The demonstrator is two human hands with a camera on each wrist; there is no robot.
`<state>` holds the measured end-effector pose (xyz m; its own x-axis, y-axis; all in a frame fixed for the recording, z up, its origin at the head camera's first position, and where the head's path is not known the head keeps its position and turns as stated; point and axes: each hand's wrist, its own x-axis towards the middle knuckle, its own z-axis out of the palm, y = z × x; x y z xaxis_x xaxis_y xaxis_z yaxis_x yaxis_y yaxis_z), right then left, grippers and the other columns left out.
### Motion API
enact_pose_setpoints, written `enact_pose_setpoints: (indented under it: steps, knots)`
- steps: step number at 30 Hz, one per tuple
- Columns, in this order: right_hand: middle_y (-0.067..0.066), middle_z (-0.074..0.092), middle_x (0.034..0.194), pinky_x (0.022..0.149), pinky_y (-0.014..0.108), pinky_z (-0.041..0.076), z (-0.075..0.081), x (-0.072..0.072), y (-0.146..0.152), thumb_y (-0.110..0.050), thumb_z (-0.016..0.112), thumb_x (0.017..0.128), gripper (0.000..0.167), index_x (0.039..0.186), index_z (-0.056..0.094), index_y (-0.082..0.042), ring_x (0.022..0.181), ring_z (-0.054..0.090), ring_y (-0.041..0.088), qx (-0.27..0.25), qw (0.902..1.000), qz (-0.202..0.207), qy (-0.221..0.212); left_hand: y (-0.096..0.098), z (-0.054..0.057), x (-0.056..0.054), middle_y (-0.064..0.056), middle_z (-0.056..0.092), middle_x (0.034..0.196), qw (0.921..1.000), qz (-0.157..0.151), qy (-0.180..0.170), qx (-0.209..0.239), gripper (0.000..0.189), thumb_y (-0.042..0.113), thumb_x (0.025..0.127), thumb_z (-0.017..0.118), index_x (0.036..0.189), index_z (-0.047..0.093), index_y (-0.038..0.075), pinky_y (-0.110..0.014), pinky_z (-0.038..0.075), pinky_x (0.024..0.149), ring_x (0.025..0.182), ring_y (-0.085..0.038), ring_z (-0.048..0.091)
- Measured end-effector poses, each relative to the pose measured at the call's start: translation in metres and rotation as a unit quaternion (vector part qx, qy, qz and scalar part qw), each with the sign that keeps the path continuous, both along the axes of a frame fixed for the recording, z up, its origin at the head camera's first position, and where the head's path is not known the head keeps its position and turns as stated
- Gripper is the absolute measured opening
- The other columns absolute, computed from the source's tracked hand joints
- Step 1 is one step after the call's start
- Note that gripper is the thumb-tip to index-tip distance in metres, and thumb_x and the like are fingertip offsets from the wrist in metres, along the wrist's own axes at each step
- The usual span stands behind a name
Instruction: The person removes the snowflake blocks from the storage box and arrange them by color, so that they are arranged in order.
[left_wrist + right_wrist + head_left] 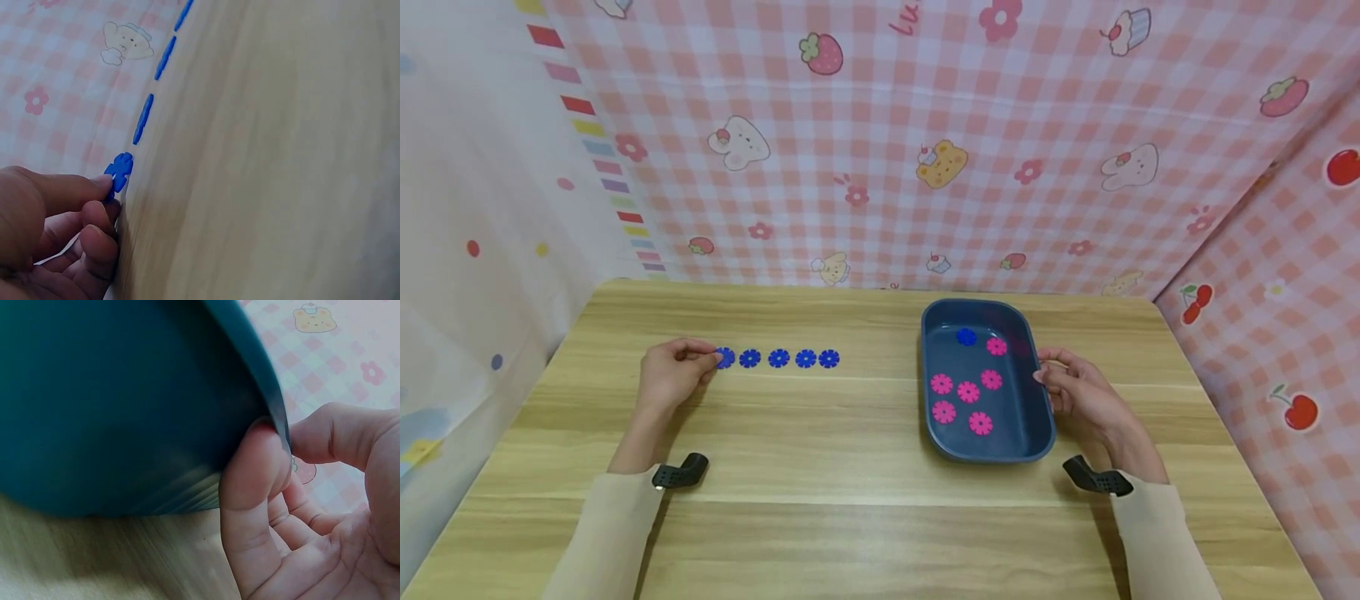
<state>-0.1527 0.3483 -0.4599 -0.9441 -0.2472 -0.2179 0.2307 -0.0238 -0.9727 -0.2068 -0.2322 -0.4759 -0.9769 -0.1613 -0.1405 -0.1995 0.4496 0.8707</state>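
My left hand (pixel 676 375) pinches a blue snowflake disc (pixel 121 170) between thumb and fingertips, at the left end of a row. To its right on the table lie several more blue snowflake discs (pixel 778 358), spaced in a line. My right hand (pixel 1078 390) grips the right side wall of a dark blue tray (pixel 931 333), thumb on one side and fingers on the other, as the right wrist view shows. Inside the tray lie one blue disc (pixel 966 337) near the far end and several pink discs (pixel 968 392).
The wooden table (pixel 820 517) carries both the row and the tray. A pink checked cloth (pixel 865 108) hangs along its back edge, with more printed cloth at the left and right. A black wrist mount (pixel 681 472) sits on each sleeve.
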Motion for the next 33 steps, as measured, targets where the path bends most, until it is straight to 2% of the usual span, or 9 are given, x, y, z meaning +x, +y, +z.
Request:
enact_pose_setpoints:
  steps: [4, 10, 15, 19, 23, 28, 33]
  knots:
    - [-0.007, 0.070, 0.088, 0.058, 0.021, 0.055, 0.001, 0.000, -0.001, -0.009, 0.056, 0.105, 0.027, 0.127, 0.043, -0.004, 0.066, 0.065, 0.006, 0.006, 1.0000, -0.003, -0.003, -0.001, 0.001, 0.000, 0.003, 0.068, 0.078, 0.9999, -0.008, -0.005, 0.004, 0.024, 0.013, 0.097, 0.069, 0.115, 0.069, -0.004, -0.022, 0.053, 0.052, 0.062, -0.006, 0.060]
    - [-0.007, 0.070, 0.088, 0.059, 0.021, 0.055, 0.002, 0.001, 0.000, -0.008, 0.054, 0.105, 0.025, 0.127, 0.043, -0.005, 0.067, 0.065, 0.005, 0.012, 0.9999, -0.007, -0.003, -0.002, 0.003, -0.001, 0.003, 0.069, 0.076, 0.9994, -0.009, -0.010, 0.033, 0.028, 0.008, 0.096, 0.067, 0.118, 0.065, -0.008, -0.021, 0.050, 0.048, 0.059, -0.006, 0.059]
    - [-0.008, 0.067, 0.086, 0.060, 0.021, 0.056, 0.002, 0.000, -0.001, -0.008, 0.056, 0.105, 0.024, 0.125, 0.044, -0.006, 0.067, 0.065, 0.005, 0.012, 0.9999, -0.009, -0.006, -0.004, 0.001, 0.000, 0.003, 0.069, 0.075, 0.9988, -0.005, -0.007, 0.049, 0.031, 0.011, 0.097, 0.069, 0.120, 0.064, -0.009, -0.021, 0.051, 0.047, 0.058, -0.006, 0.059]
    - [-0.009, 0.066, 0.085, 0.061, 0.021, 0.056, 0.002, 0.000, -0.002, -0.009, 0.057, 0.104, 0.025, 0.125, 0.044, -0.006, 0.066, 0.064, 0.005, 0.017, 0.9997, -0.012, -0.012, -0.003, 0.000, 0.003, 0.004, 0.068, 0.076, 0.9993, 0.000, 0.005, 0.037, 0.032, 0.017, 0.097, 0.071, 0.120, 0.066, -0.006, -0.023, 0.053, 0.049, 0.058, -0.007, 0.060]
    - [-0.009, 0.066, 0.085, 0.061, 0.022, 0.057, 0.003, -0.001, -0.002, -0.010, 0.058, 0.104, 0.028, 0.127, 0.043, -0.005, 0.066, 0.064, 0.005, 0.024, 0.9995, -0.013, -0.017, 0.002, 0.000, 0.006, -0.002, 0.068, 0.083, 0.9995, 0.015, 0.024, 0.010, 0.030, 0.021, 0.098, 0.071, 0.116, 0.069, -0.002, -0.025, 0.055, 0.051, 0.058, -0.008, 0.060]
    - [-0.009, 0.066, 0.085, 0.061, 0.022, 0.057, 0.002, -0.001, -0.002, -0.008, 0.057, 0.104, 0.027, 0.127, 0.043, -0.005, 0.067, 0.065, 0.005, 0.016, 0.9997, -0.011, -0.014, 0.013, 0.002, 0.006, -0.008, 0.071, 0.092, 0.9978, 0.028, 0.056, -0.022, 0.028, 0.025, 0.097, 0.071, 0.114, 0.072, 0.001, -0.021, 0.054, 0.055, 0.064, -0.007, 0.062]
    - [-0.008, 0.066, 0.085, 0.060, 0.022, 0.057, 0.001, -0.001, -0.001, -0.007, 0.056, 0.104, 0.026, 0.127, 0.043, -0.005, 0.066, 0.065, 0.005, 0.013, 0.9998, -0.008, -0.011, 0.026, 0.005, 0.005, -0.011, 0.070, 0.093, 0.9960, 0.010, 0.087, -0.019, 0.029, 0.029, 0.098, 0.071, 0.111, 0.073, 0.003, -0.019, 0.052, 0.054, 0.066, -0.009, 0.062]
